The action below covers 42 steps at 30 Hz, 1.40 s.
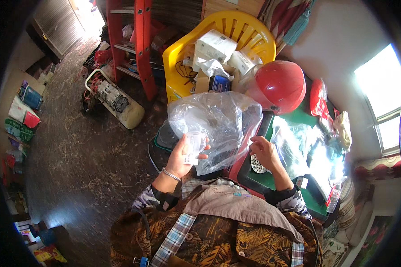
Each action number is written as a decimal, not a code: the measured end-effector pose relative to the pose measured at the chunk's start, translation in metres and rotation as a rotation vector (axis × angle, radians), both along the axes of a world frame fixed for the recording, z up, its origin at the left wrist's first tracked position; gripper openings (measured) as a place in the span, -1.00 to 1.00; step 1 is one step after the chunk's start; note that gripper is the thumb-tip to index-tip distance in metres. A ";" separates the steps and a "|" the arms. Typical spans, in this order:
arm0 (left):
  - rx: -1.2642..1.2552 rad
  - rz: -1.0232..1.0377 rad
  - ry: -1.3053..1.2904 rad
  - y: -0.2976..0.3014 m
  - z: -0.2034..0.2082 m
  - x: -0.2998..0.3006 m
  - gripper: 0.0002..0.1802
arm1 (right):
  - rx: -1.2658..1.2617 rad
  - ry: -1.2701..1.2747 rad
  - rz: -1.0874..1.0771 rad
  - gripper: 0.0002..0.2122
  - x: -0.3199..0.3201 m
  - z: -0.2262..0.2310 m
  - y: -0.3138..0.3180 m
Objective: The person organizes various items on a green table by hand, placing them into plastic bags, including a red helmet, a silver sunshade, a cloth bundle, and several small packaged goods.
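My left hand, with a bracelet at the wrist, grips a small clear plastic packet. A white label and a round ring-like outline show on the packet. Behind it spreads a large clear plastic bag, crumpled and see-through. To the right, my right hand has its fingers curled together beside the bag's right edge; whatever they might hold is too small to make out. Just below those fingers, a round white piece with dark holes lies on the green tabletop, partly covered by the hand.
A yellow plastic chair holds boxes; a red rounded object sits beside it. Clear plastic bags and a bottle lie on the table's right side. A red ladder and an air compressor stand on the dark floor.
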<state>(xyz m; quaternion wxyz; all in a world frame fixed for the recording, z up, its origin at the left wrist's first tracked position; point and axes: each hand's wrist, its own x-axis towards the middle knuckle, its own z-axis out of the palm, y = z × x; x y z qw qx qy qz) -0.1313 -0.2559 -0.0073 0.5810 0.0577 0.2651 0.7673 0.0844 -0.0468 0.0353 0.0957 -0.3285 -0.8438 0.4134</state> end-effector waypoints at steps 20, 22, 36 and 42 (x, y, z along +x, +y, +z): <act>-0.069 -0.442 -0.214 0.022 -0.005 0.031 -0.28 | 0.349 0.108 0.310 -0.49 -0.027 0.036 -0.094; -0.083 -0.500 -0.198 0.026 -0.004 0.032 -0.25 | 0.391 0.063 0.296 -0.52 -0.027 0.021 -0.099; -0.107 -0.707 -0.211 0.045 -0.004 0.052 -0.37 | 0.423 0.253 -0.153 -0.75 0.006 0.006 -0.103; -0.026 -0.767 -0.022 0.053 -0.007 0.065 -0.40 | -0.018 0.260 -0.231 -0.62 0.028 0.006 -0.102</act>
